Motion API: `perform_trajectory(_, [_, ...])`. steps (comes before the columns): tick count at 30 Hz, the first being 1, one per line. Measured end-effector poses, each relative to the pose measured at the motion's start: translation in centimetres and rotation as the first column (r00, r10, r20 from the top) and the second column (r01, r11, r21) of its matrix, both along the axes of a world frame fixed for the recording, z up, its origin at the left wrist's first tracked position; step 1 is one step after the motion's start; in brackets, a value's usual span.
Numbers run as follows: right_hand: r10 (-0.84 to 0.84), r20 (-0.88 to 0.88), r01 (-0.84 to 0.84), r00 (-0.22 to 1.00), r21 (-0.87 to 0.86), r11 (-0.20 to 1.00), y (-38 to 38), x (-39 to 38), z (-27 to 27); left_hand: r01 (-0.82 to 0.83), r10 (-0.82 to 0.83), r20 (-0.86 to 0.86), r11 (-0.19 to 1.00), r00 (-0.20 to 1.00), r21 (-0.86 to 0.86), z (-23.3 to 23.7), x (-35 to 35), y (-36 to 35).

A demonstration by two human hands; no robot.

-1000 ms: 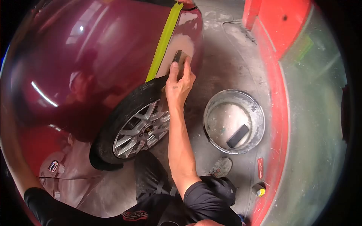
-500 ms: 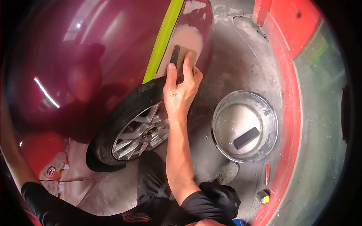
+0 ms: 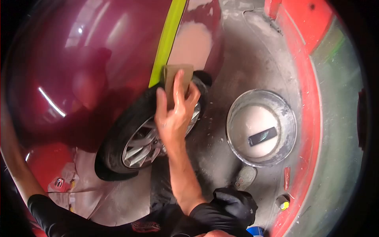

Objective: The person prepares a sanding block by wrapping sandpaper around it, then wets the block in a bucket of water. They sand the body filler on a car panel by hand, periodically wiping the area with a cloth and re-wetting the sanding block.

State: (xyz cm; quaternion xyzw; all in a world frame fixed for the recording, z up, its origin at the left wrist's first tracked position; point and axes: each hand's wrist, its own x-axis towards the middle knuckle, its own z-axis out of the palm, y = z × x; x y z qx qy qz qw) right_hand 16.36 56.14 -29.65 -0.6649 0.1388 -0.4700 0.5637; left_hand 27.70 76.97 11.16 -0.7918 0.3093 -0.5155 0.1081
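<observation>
My right hand [image 3: 173, 118] grips a folded sheet of brown sandpaper [image 3: 170, 77], fingers on its face and thumb at its left side. It is over the top of the car wheel [image 3: 112, 142], at the lower edge of a pale pinkish filler patch [image 3: 191, 45] on the maroon car body [image 3: 130, 43]. A strip of yellow-green tape [image 3: 165, 43] runs along the patch's left side. My left arm [image 3: 17, 170] reaches up along the left edge, and its hand is out of sight.
A metal bucket [image 3: 291, 122] of cloudy liquid stands at right, a dark rectangular block [image 3: 262, 136] in it. Beyond it curves a red panel edge [image 3: 314, 134]. A tape roll [image 3: 283, 203] and a red strip [image 3: 287, 177] lie near my shoe [image 3: 245, 177].
My right hand and the sandpaper have moved down and left, from the filler patch to its lower edge by the tyre. More of the patch shows. The view has shifted slightly.
</observation>
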Motion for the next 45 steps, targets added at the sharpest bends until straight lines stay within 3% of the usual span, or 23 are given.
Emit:
perform_trajectory(6, [0.018, -0.101, -0.004, 0.995, 0.130, 0.992, -4.8, 3.8, 0.1, -0.005, 0.005, -0.013, 1.000, 1.000, 0.000, 0.5, 0.9, -0.8])
perform_trajectory(9, [0.024, -0.049, -0.022, 0.999, 0.036, 0.999, 0.3, -0.5, -0.1, -0.001, 0.001, -0.015, 1.000, 1.000, -0.001, 0.5, 1.1, -1.0])
perform_trajectory(11, [0.011, 0.007, -0.011, 1.000, -0.017, 1.000, -1.1, 0.7, -1.2, -0.006, 0.006, -0.027, 1.000, 1.000, 0.001, 0.5, 1.7, -1.3])
perform_trajectory(13, [0.044, -0.055, -0.036, 0.997, 0.139, 0.990, -4.2, 3.3, -1.5, -0.009, 0.009, -0.024, 1.000, 1.000, 0.004, 0.6, 1.9, -1.5])
perform_trajectory(22, [0.126, -0.182, -0.095, 0.975, 0.169, 0.981, -6.4, 3.8, -1.5, -0.001, 0.002, -0.010, 1.000, 1.000, 0.013, 1.0, 2.9, -1.7])
perform_trajectory(25, [0.095, -0.179, -0.070, 0.979, 0.142, 0.987, -5.1, 3.3, -1.5, 0.001, -0.001, -0.014, 1.000, 1.000, 0.014, 0.9, 3.3, -2.0])
perform_trajectory(28, [0.071, -0.058, -0.073, 0.996, -0.038, 0.997, -0.4, -0.8, -0.5, 0.009, -0.009, -0.013, 1.000, 1.000, 0.006, 0.9, 3.8, -2.3])
perform_trajectory(32, [0.056, -0.090, -0.055, 0.994, 0.017, 0.998, -4.1, 2.5, -0.1, 0.022, -0.021, -0.034, 0.999, 0.999, 0.031, 1.5, 3.5, -3.6])
perform_trajectory(34, [0.082, -0.138, -0.080, 0.987, 0.017, 0.997, -5.2, 3.2, 0.0, 0.024, -0.025, -0.098, 1.000, 0.995, -0.010, 1.7, 3.1, -4.4])
perform_trajectory(35, [0.071, -0.141, -0.071, 0.987, 0.008, 0.997, -5.1, 3.1, -0.3, 0.054, -0.087, -0.182, 0.982, 0.979, -0.179, 2.0, 2.3, -4.7])
perform_trajectory(36, [0.062, -0.096, -0.067, 0.994, -0.058, 0.996, -4.1, 2.0, -0.4, -0.095, 0.095, -0.014, 0.995, 0.995, -0.025, 2.5, 2.8, -4.1])
perform_trajectory(38, [0.071, -0.072, -0.078, 0.995, -0.104, 0.991, -0.7, -0.7, -0.7, -0.037, 0.034, 0.044, 0.998, 0.998, 0.058, 3.0, 3.3, -3.5])
perform_trajectory(41, [0.069, -0.048, -0.071, 0.996, -0.048, 0.996, -2.7, 1.4, 0.0, 0.013, -0.015, 0.028, 0.998, 1.000, 0.060, 3.1, 3.8, -3.3])
perform_trajectory(45, [0.073, -0.146, -0.070, 0.987, 0.030, 0.997, -5.6, 3.5, 0.4, 0.039, -0.040, 0.020, 0.998, 0.999, 0.059, 3.5, 3.8, -3.0])
